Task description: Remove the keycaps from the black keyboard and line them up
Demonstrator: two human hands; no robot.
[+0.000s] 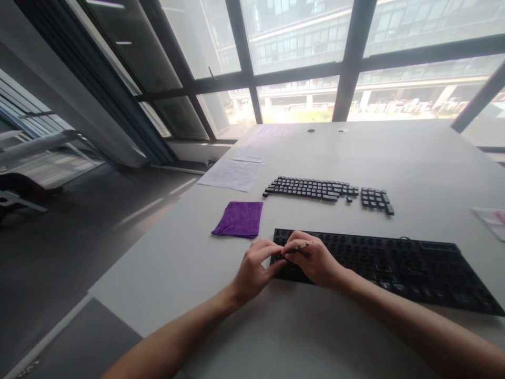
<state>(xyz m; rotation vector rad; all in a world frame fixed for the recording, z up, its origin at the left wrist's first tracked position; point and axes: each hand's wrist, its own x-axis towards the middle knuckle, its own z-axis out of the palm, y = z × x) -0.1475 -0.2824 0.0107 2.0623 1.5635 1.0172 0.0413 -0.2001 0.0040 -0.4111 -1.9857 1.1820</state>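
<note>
A black keyboard base (418, 273), its keycaps off over most of its face, lies at a slant on the white table. At its left end my left hand (252, 266) has thumb and fingers pinched together; what sits between the fingertips is too small to make out. My right hand (317, 260) is closed on a slim pen-like tool (303, 246), its upper end sticking out above the fingers. The tool's tip is hidden by the fingertips, which meet those of my left hand over the keyboard's left end.
Loose black keycaps (307, 188) lie in rows beyond the keyboard, with a number-pad group (374, 199) to their right. A folded purple cloth (239, 220) rests left of them. Paper sheets (232, 175) lie along the table's left edge. Large windows stand behind the table.
</note>
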